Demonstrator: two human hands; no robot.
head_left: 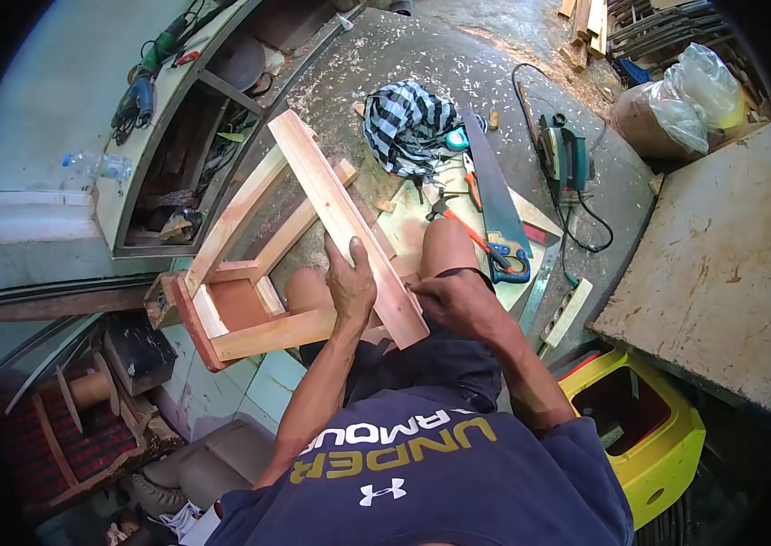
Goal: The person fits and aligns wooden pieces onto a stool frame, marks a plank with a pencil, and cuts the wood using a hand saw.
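while the left grip (352, 286) clasps the board (326, 202) slanting beside the wooden frame (267, 336), the right grip (443, 297) sits by the board's other edge, whether clenched i cannot tell; spacing both wider would likely steady it better.

An open-fronted cabinet (230, 92) lines the pale wall (26, 155) beside a littered grey floor (467, 59)
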